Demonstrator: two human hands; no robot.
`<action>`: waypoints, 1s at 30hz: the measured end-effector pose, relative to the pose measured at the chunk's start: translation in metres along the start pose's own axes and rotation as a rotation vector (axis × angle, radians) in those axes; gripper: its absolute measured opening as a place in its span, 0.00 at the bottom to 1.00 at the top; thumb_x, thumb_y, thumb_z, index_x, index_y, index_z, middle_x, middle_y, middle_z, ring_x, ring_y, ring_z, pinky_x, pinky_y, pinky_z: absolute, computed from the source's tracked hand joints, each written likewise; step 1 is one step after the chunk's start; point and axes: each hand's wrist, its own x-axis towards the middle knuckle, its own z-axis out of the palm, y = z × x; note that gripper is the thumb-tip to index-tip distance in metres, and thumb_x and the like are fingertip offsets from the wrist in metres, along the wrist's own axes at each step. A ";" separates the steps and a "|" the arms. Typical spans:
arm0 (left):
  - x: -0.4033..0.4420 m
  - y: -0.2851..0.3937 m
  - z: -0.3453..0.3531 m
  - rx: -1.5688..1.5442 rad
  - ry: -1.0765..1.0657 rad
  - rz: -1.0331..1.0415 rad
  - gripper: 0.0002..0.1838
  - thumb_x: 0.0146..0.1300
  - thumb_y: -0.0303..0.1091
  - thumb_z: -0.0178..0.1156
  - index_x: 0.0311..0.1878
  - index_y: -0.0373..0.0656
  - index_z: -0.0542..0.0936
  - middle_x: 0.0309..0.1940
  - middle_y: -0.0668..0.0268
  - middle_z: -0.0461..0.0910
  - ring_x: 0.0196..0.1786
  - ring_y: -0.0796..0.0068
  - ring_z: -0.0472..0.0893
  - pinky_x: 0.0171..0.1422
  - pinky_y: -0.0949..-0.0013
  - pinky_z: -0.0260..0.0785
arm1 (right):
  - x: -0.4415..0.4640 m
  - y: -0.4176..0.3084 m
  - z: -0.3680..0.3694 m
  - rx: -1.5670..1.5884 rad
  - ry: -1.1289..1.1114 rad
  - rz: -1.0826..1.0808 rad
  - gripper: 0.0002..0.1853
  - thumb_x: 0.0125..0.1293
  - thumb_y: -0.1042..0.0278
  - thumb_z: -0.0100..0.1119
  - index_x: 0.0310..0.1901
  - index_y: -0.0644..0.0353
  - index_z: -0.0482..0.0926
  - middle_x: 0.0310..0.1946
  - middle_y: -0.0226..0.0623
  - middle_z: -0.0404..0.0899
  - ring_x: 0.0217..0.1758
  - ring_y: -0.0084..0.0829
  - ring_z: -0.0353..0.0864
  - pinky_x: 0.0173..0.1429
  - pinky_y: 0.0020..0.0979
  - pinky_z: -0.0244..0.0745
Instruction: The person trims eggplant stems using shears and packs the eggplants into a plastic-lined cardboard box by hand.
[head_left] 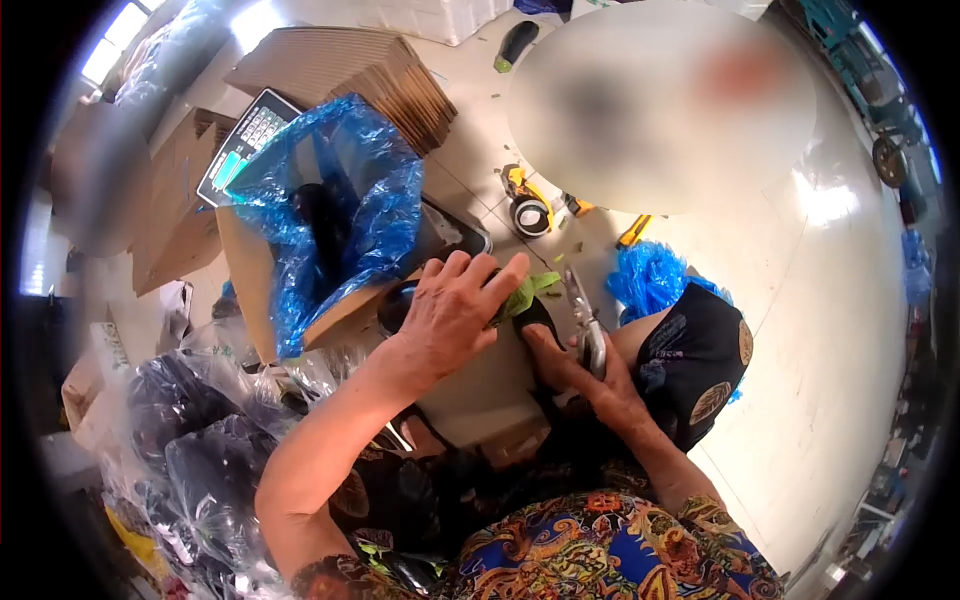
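My left hand [448,312] is wrapped over an eggplant [397,303], whose dark body shows on one side and whose green cap [527,292] sticks out on the other. My right hand [606,388] grips a pair of pruning shears [590,342], with the blades pointing up and away, just right of the green cap. The blades look apart from the stem. Beyond my left hand stands a cardboard box [245,275] lined with a blue plastic bag [378,180]. Inside the bag lies a dark eggplant [325,215].
A scale display [250,135] stands behind the box, near stacked flat cardboard [345,75]. Tape in a yellow dispenser [530,212], a yellow cutter [634,231], crumpled blue plastic [650,278] and another eggplant [517,45] lie on the floor. Clear bags of dark produce [215,455] crowd my left.
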 end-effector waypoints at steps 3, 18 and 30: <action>-0.023 -0.013 -0.021 -0.170 0.022 -0.051 0.45 0.41 0.25 0.69 0.68 0.49 0.66 0.49 0.58 0.74 0.54 0.53 0.74 0.60 0.58 0.67 | 0.006 0.029 -0.004 0.165 0.090 -0.001 0.20 0.67 0.64 0.62 0.56 0.61 0.71 0.42 0.31 0.77 0.45 0.26 0.76 0.53 0.29 0.72; -0.431 0.142 -0.038 -0.179 0.312 -1.342 0.40 0.42 0.20 0.71 0.63 0.47 0.71 0.56 0.61 0.76 0.61 0.65 0.76 0.66 0.67 0.66 | 0.006 0.100 0.037 -0.013 -0.264 0.416 0.19 0.63 0.65 0.64 0.52 0.61 0.73 0.33 0.30 0.76 0.36 0.26 0.77 0.42 0.28 0.72; -0.544 0.406 0.271 -0.268 0.151 -1.976 0.42 0.38 0.28 0.73 0.61 0.50 0.67 0.48 0.54 0.78 0.50 0.49 0.79 0.53 0.53 0.74 | 0.004 0.102 0.061 -0.009 -0.406 0.384 0.16 0.66 0.68 0.60 0.53 0.61 0.72 0.42 0.30 0.75 0.45 0.25 0.77 0.50 0.26 0.71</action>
